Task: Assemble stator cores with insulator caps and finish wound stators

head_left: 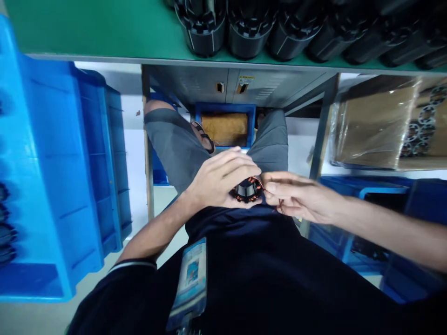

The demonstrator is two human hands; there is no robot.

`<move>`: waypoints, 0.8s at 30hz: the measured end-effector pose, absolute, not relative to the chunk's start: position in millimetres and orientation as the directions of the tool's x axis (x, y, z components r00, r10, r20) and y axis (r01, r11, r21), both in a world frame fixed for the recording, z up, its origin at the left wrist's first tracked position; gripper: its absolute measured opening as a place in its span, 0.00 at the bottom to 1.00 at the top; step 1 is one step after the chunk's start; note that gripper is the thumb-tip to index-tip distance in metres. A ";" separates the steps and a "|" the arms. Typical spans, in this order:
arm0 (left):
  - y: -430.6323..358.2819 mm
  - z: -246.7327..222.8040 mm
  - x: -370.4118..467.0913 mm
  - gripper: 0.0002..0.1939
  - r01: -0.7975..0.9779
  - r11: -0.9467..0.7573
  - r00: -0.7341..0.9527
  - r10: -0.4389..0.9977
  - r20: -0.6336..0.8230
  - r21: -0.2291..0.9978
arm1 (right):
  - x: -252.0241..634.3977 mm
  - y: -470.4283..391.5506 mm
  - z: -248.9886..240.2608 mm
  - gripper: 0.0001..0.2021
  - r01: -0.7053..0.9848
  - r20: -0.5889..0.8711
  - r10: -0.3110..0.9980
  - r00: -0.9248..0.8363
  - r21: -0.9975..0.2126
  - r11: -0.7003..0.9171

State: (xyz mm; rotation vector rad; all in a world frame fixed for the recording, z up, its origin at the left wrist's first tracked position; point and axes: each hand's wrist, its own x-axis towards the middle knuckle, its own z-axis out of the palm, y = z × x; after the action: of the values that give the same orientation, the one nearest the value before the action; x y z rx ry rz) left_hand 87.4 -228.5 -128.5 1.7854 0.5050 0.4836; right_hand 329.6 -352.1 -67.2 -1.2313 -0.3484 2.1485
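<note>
A small round motor stator (246,190), black with copper windings, is held above my lap. My left hand (225,179) is wrapped round it from the left, fingers over its far side and thumb along its near side. At its right edge, my right hand (293,193) pinches thin dark wires (280,204) that run from the windings. The fingertips of my right hand are close beside the stator's rim.
Black cylindrical parts (247,39) stand in a row on the green bench (104,30). Stacked blue crates (45,153) are at the left. At the right are a plastic-wrapped carton (375,123) with metal rings and blue bins (359,186). A blue box (252,125) sits under the bench.
</note>
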 end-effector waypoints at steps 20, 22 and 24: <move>-202.2 -82.4 104.0 0.10 -0.023 -0.593 0.953 0.229 0.196 0.805 | 352.8 -328.1 -47.1 0.29 0.246 -0.512 0.678 -0.528 -0.856 -0.454; -201.4 -79.3 98.5 0.11 0.126 -0.205 0.968 0.240 -0.074 0.971 | 347.5 -322.7 -32.6 0.28 0.554 -0.237 0.856 -0.459 -0.830 0.067; -202.6 -75.8 90.1 0.16 0.244 0.283 0.964 0.029 -0.263 0.928 | 352.2 -312.7 -12.6 0.26 0.671 -0.076 0.865 -0.495 -0.667 0.325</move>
State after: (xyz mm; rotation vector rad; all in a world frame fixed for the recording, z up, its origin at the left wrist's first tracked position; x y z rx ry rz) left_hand 90.1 -202.6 -75.8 1.2798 0.2465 -0.1462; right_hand 352.2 -312.7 -12.6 -1.3794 -2.3009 0.9417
